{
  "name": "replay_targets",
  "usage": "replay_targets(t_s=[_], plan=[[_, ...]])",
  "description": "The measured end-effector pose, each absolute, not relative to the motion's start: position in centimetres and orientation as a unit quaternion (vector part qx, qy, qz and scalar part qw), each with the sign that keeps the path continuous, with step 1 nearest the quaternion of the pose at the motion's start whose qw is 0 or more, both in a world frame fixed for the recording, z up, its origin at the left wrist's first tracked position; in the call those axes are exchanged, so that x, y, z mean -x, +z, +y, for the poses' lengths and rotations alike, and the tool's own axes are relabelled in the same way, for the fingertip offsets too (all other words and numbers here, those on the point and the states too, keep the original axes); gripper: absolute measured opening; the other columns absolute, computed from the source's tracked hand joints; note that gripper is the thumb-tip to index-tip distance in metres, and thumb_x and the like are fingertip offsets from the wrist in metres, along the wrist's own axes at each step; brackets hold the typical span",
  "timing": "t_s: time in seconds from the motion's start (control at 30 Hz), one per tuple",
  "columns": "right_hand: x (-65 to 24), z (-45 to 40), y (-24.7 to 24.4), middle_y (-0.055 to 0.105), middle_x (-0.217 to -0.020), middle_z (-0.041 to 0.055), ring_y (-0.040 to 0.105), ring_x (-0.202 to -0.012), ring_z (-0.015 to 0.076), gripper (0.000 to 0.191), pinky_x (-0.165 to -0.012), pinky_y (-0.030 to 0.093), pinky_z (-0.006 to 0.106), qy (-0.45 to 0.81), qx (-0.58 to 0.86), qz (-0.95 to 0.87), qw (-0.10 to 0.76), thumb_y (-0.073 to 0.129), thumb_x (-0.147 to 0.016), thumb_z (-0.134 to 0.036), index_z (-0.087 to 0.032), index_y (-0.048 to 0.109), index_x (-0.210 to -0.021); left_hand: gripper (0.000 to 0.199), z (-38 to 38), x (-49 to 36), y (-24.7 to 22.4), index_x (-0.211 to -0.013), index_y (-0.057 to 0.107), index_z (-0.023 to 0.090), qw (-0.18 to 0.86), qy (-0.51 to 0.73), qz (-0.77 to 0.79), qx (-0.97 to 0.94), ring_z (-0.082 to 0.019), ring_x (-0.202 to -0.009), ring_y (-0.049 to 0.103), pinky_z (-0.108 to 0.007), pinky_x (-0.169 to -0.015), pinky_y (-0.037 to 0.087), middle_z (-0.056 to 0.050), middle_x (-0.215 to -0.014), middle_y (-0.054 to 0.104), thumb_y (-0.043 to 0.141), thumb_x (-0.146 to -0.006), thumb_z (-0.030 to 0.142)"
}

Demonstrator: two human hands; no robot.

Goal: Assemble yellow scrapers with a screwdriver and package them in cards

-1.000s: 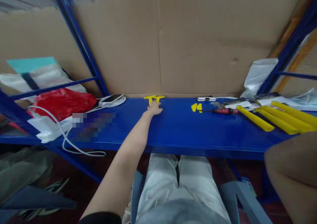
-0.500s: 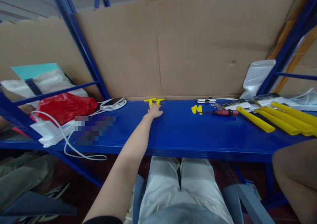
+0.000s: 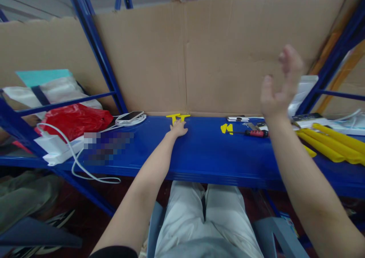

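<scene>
Two yellow T-shaped pieces (image 3: 173,118) stand side by side at the back of the blue shelf, near the cardboard. My left hand (image 3: 179,128) rests on the shelf with its fingers stretched out against their stems, hiding the lower parts. My right hand (image 3: 281,85) is raised in the air in front of the cardboard, blurred, thumb and fingers apart, holding nothing. Below it lie a red-handled screwdriver (image 3: 256,133) and two small yellow pieces (image 3: 227,128). Several tools with long yellow handles (image 3: 327,144) lie to its right, partly behind my right forearm.
At left are a red plastic bag (image 3: 75,121), a white power strip (image 3: 61,153) with a cable hanging over the edge, and a phone (image 3: 130,116) on coiled cable. Blue posts (image 3: 98,52) rise on both sides. A cardboard wall (image 3: 228,52) closes the back.
My right arm has swung up from low at the right edge, and its hand is now raised above the shelf. My left hand stays at the yellow T-shaped pieces.
</scene>
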State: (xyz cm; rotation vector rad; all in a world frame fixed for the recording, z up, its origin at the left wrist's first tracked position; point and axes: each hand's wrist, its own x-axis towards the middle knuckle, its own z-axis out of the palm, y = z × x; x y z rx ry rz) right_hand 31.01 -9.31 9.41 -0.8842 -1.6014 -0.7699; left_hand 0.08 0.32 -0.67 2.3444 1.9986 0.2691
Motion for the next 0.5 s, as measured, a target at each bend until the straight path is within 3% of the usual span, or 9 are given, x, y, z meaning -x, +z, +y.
replay_targets(t_s=[0.07, 0.17, 0.27, 0.5], plan=[[-30.6, -8.0, 7.2, 0.041, -0.146, 0.0155, 0.035, -0.137, 0.0288, 0.053, -0.11, 0.029, 0.05, -0.337, 0.412, -0.655, 0.536, 0.037, -0.092, -0.023, -0.017, 0.033, -0.144, 0.055, 0.4, 0.0, -0.8, -0.142, 0.042, 0.025, 0.016, 0.089, 0.648, -0.756, -0.029, -0.146, 0.017, -0.056, -0.11, 0.03, -0.009, -0.157, 0.025, 0.045, -0.088, 0.037], [-31.3, -5.7, 3.6, 0.056, -0.133, 0.0163, 0.049, -0.126, 0.0291, 0.049, -0.105, 0.038, 0.05, -0.243, 0.501, -0.74, 0.377, 0.043, -0.084, -0.018, -0.016, 0.051, -0.132, 0.057, 0.5, 0.1, -0.9, -0.144, 0.038, 0.024, -0.001, 0.098, 0.65, -0.753, -0.029, -0.145, 0.019, -0.055, -0.11, 0.03, -0.01, -0.156, 0.029, 0.044, -0.088, 0.036], [-32.6, -4.0, 1.4, 0.061, -0.126, 0.0172, 0.055, -0.12, 0.0317, 0.045, -0.099, 0.044, 0.049, -0.178, 0.592, -0.734, 0.281, 0.045, -0.083, -0.021, -0.013, 0.058, -0.126, 0.057, 0.6, 0.1, -1.1, -0.145, 0.035, 0.023, -0.021, 0.099, 0.648, -0.755, -0.028, -0.143, 0.024, -0.056, -0.11, 0.03, -0.012, -0.152, 0.036, 0.041, -0.089, 0.035], [-33.4, -3.5, 1.0, 0.066, -0.12, 0.0157, 0.061, -0.113, 0.0295, 0.042, -0.097, 0.047, 0.041, -0.11, 0.642, -0.728, 0.212, 0.047, -0.083, -0.023, -0.012, 0.063, -0.121, 0.054, 0.2, -0.3, -1.1, -0.142, 0.038, 0.019, -0.056, 0.111, 0.639, -0.759, -0.03, -0.137, 0.035, -0.059, -0.11, 0.026, -0.017, -0.141, 0.049, 0.036, -0.088, 0.025]])
